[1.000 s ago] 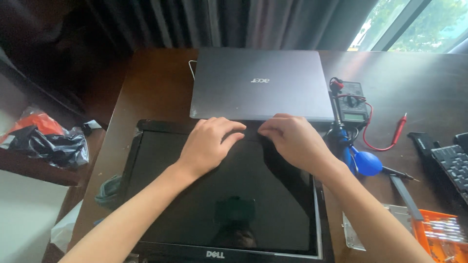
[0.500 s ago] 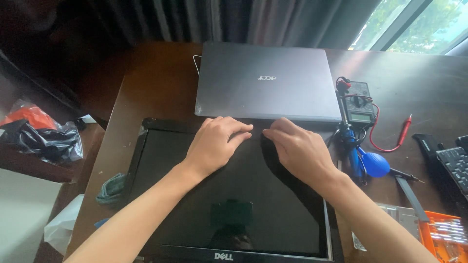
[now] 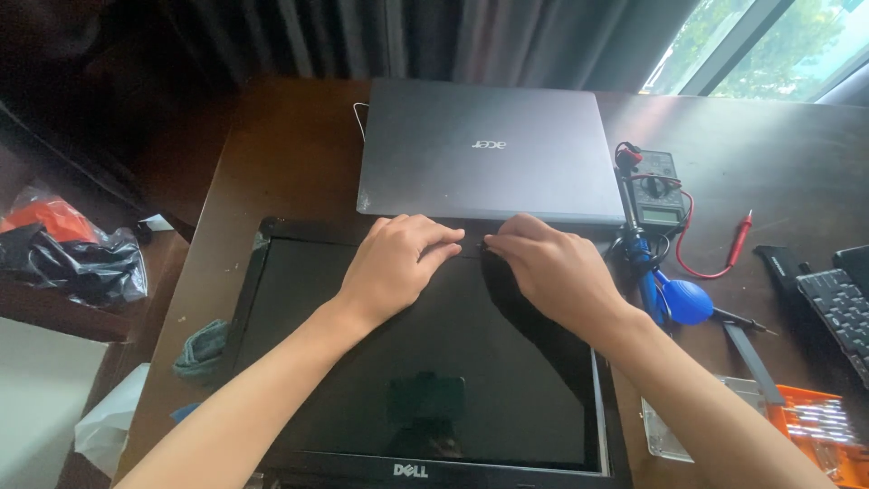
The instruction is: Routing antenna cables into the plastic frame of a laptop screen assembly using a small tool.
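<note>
A black flat monitor panel (image 3: 434, 380) lies face up on the brown wooden table (image 3: 290, 154). My left hand (image 3: 398, 263) rests palm down on the screen near its far edge, fingers stretched toward the middle. My right hand (image 3: 552, 267) lies beside it, fingertips pressing at the middle of the far bezel, almost touching the left fingertips. Neither hand holds anything. A closed grey laptop (image 3: 484, 149) lies just beyond the monitor, its near edge close to my fingertips.
To the right lie a multimeter (image 3: 659, 187) with red leads, a blue air blower (image 3: 683, 302), a black keyboard (image 3: 837, 308) and an orange screwdriver case (image 3: 819, 426). A green cloth (image 3: 201, 346) sits left of the monitor. A dark plastic bag (image 3: 72, 263) lies on a side shelf.
The view has shifted slightly, so the table contents sit lower in frame. Both hands stay at the monitor's far edge, fingertips drawn a little closer together.
</note>
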